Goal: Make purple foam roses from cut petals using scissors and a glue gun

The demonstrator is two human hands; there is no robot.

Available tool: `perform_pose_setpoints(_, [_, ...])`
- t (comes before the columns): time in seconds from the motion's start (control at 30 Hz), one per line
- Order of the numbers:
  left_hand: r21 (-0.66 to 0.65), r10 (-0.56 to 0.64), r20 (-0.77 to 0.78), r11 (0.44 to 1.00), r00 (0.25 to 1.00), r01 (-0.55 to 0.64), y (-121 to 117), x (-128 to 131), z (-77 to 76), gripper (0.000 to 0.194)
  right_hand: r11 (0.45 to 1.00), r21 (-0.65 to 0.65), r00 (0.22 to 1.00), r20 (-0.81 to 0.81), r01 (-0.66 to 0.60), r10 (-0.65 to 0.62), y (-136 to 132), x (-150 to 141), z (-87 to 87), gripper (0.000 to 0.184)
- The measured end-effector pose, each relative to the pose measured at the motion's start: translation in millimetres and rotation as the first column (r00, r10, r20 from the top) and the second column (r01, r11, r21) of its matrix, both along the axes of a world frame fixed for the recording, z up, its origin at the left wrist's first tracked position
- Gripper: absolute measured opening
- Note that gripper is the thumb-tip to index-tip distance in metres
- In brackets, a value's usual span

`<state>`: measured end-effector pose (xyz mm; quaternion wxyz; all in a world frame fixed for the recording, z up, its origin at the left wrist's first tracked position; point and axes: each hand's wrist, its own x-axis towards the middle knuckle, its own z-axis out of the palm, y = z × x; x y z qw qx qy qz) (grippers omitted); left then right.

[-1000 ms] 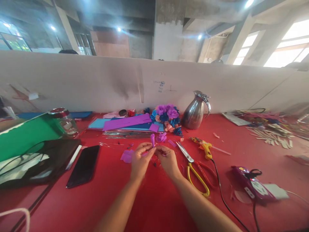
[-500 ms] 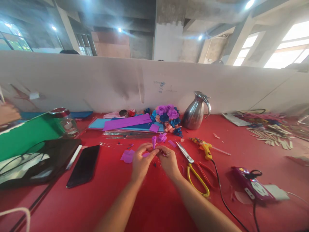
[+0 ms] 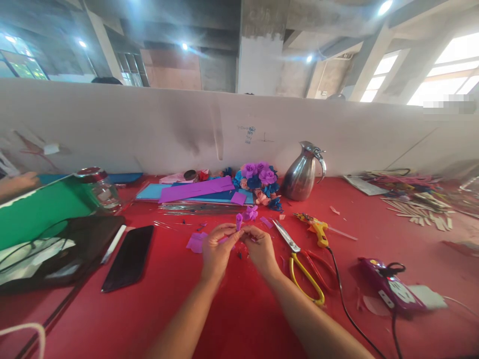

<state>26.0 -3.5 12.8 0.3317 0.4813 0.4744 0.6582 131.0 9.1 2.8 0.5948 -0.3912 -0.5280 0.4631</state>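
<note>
A small rolled piece of purple paper (image 3: pixel 239 221), like a flower bud, stands up between my fingertips. My left hand (image 3: pixel 217 252) pinches it near its lower end. Close against the left fingers, my right hand (image 3: pixel 261 251) is closed in a pinch at the bud's base; exactly what lies under its fingertips is hidden. A purple paper flower (image 3: pixel 250 213) sits just beyond my hands. Loose purple paper petals (image 3: pixel 196 242) lie to the left of my left hand. Scissors (image 3: pixel 295 254) with yellow and red handles lie to the right of my right hand.
A yellow glue gun (image 3: pixel 319 233) with a cord, a purple power strip (image 3: pixel 391 286) and a steel jug (image 3: pixel 304 172) stand right. Paper flowers (image 3: pixel 258 179) and purple paper strips (image 3: pixel 198 188) lie behind. Left are a phone (image 3: pixel 129 259), a glass jar (image 3: pixel 103 189) and another person's hand (image 3: pixel 22 184).
The purple bud's open top has turned and looks narrower, more folded. My hands stay nearly in place, with the fingers shifted slightly. At far left the other person's hand has moved lower.
</note>
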Motion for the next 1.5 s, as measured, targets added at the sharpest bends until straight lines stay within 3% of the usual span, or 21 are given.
perform_pose_setpoints(0.13, [-0.007,-0.023,0.047,1.000,0.999,0.024,-0.7,1.8,0.5,0.011,1.000,0.010,0.999,0.036,0.028,-0.028,2.4,0.5,-4.1,0.011])
perform_pose_setpoints(0.27, [-0.125,-0.083,0.155,0.987,0.984,0.103,-0.4,2.3,0.6,0.024,0.999,0.008,0.993,0.106,0.042,-0.043,3.8,2.8,-4.0,0.014])
perform_pose_setpoints(0.37, [-0.187,-0.103,0.215,0.972,0.971,0.145,0.5,2.5,1.0,0.021,1.000,-0.010,0.993,0.117,0.024,-0.023,3.4,2.9,-2.2,0.016])
perform_pose_setpoints(0.5, [-0.204,-0.037,0.206,0.976,0.978,0.080,3.1,0.5,2.8,0.018,1.000,-0.011,0.987,0.157,-0.017,0.018,2.3,0.9,-1.3,0.019])
perform_pose_setpoints(0.63, [-0.201,0.054,0.276,0.980,0.960,0.002,7.3,-7.6,9.4,0.022,1.000,-0.015,0.918,0.396,0.023,-0.015,2.9,4.1,-0.5,0.020])
perform_pose_setpoints(0.77, [-0.177,0.184,0.416,0.977,0.890,-0.119,14.2,-19.9,15.3,0.023,0.985,0.054,0.792,0.589,0.163,-0.163,8.7,19.9,5.2,0.020])
perform_pose_setpoints(0.83, [-0.140,0.240,0.464,0.970,0.853,-0.197,18.0,-26.2,16.7,0.021,0.954,0.114,0.779,0.554,0.278,-0.293,14.6,31.2,8.8,0.018])
perform_pose_setpoints(0.97, [-0.124,0.354,0.491,0.933,0.796,-0.338,22.7,-38.5,20.0,0.021,0.870,0.120,0.814,0.312,0.478,-0.490,26.6,52.8,13.0,0.024])
perform_pose_setpoints(1.1, [-0.119,0.422,0.502,0.898,0.755,-0.423,24.6,-47.5,23.4,0.022,0.762,0.169,0.691,0.333,0.625,-0.641,31.1,63.7,13.4,0.033])
perform_pose_setpoints(1.17, [-0.111,0.404,0.486,0.908,0.775,-0.404,25.2,-48.4,23.3,0.023,0.797,0.179,0.727,0.333,0.577,-0.601,30.6,61.6,12.2,0.032])
perform_pose_setpoints(1.27, [-0.108,0.313,0.459,0.949,0.832,-0.297,24.9,-45.2,21.4,0.027,0.922,0.107,0.874,0.294,0.371,-0.386,26.4,49.3,8.1,0.025])
perform_pose_setpoints(1.33, [-0.099,0.247,0.443,0.969,0.862,-0.227,24.0,-42.0,19.7,0.028,0.967,0.116,0.885,0.390,0.226,-0.253,20.5,37.6,4.3,0.023])
perform_pose_setpoints(1.4, [-0.084,0.181,0.418,0.983,0.890,-0.161,23.0,-40.0,17.4,0.028,0.981,0.172,0.774,0.608,0.087,-0.175,12.2,26.0,0.3,0.020])
perform_pose_setpoints(1.5, [-0.070,0.116,0.358,0.993,0.926,-0.097,22.9,-40.1,12.2,0.028,0.977,0.201,0.488,0.861,-0.071,-0.142,-1.1,11.7,-4.4,0.017])
